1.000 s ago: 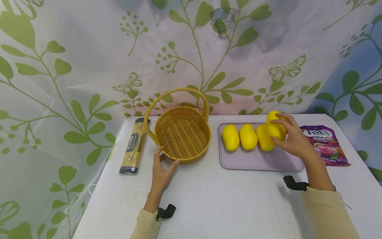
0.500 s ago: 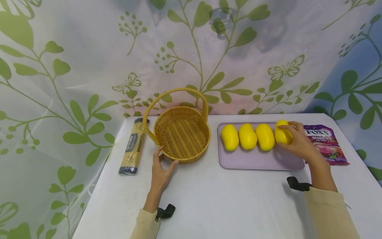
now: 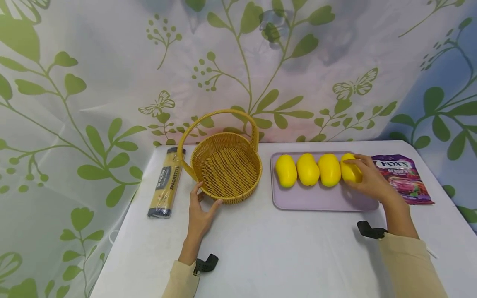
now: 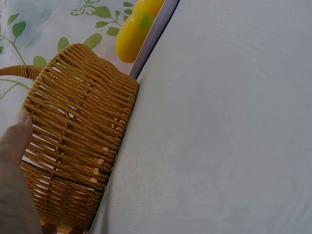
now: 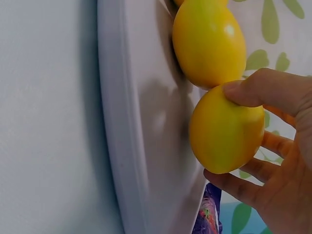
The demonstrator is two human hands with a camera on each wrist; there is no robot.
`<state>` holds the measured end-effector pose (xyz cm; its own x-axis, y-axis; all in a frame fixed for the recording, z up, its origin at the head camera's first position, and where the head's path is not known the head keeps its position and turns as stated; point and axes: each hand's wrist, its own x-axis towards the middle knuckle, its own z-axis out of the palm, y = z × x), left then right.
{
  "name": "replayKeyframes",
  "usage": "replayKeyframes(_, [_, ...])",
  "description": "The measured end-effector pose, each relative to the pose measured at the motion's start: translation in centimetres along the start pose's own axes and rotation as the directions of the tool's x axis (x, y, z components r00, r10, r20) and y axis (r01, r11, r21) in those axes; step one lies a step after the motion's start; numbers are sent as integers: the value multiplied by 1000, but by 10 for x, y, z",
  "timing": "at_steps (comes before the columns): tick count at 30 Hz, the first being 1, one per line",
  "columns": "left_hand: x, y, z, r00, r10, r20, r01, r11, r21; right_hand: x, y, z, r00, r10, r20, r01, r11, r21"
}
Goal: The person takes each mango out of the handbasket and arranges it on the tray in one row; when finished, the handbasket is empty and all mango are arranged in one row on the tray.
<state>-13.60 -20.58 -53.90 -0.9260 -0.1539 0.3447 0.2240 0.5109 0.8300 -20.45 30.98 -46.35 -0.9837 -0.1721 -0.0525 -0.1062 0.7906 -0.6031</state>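
My right hand [image 3: 369, 180] grips a yellow mango [image 5: 226, 131], the rightmost on the lilac tray [image 3: 309, 203]. Its thumb lies on the near side, with the fingers around the far side. Three other mangoes [image 3: 308, 170] stand in a row to the left on the same tray; in the right wrist view the closest mango [image 5: 209, 44] borders the held one. At the woven basket [image 3: 227, 171], my left hand [image 3: 200, 217] holds the front left of the rim, thumb and fingers spread along the wall. The basket has nothing inside, and its tall handle is raised.
A spaghetti pack [image 3: 165, 182] lies left of the basket. To the right of the tray is a purple Fox's candy bag [image 3: 404, 178], partly behind the right hand. A patterned curtain [image 3: 238, 62] rises along the white table's [image 3: 290, 252] back edge.
My right hand has lowered the mango from above the third one to the right end of the row on the tray. The left hand keeps its place at the basket.
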Motion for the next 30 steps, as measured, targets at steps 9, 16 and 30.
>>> replayKeyframes(9, [-1, 0, -1, 1000, -13, 8, 13, 1000, 0, 0, 2, 0, 999, 3, 41, -2, 1000, -14])
replayKeyframes(16, [1, 1, 0, 1000, -5, 11, 5, 1000, -17, -2, -1, -3, 998, 7, 63, -6, 1000, -16])
replayKeyframes(30, [0, 1, 0, 1000, 18, 23, -18, 999, 27, -6, 2, 3, 997, -78, 29, 77, 997, 3])
